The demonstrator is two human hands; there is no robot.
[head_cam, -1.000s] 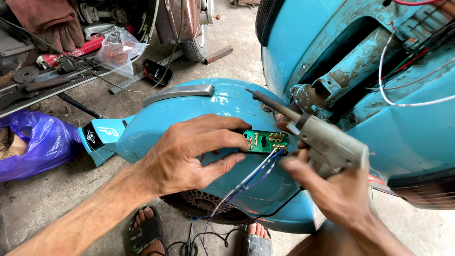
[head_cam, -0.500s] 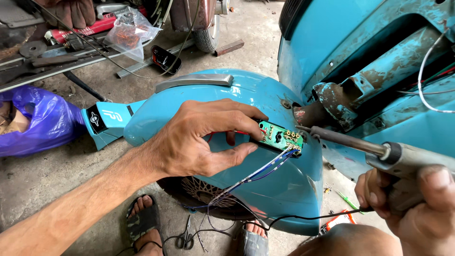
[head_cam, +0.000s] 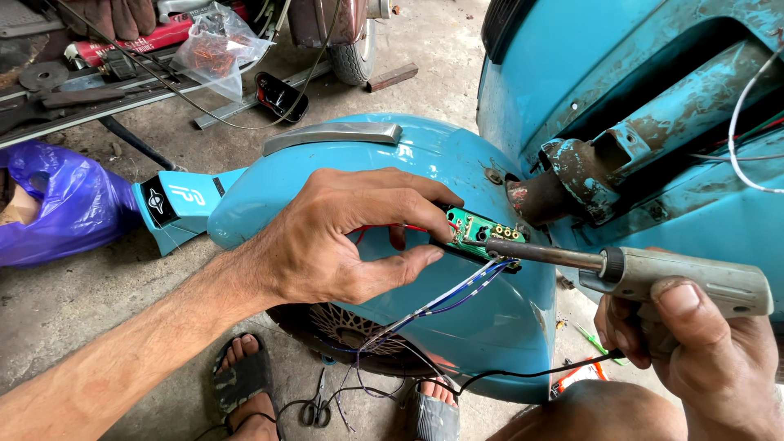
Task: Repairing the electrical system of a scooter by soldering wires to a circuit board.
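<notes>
In the middle of the frame the left hand point(head_cam: 335, 237) pinches a small green circuit board point(head_cam: 476, 230) between the thumb and the fingertips, fingers narrow and closed on its left edge. The board rests on top of a round blue scooter panel point(head_cam: 457, 327) (shiny and curved like a shell). At the lower right the right hand point(head_cam: 694, 351) is wrapped tight around the grey handle of a soldering iron point(head_cam: 653, 273), with the thumb pressed on top. The iron's dark metal tip reaches left and touches the board's right side. Thin blue and white wires point(head_cam: 441, 300) hang from the board down over the panel. A purple plastic bag point(head_cam: 57, 204) lies at the left edge. Scissors point(head_cam: 314, 408) lie on the floor near the bottom, between two feet in sandals.
</notes>
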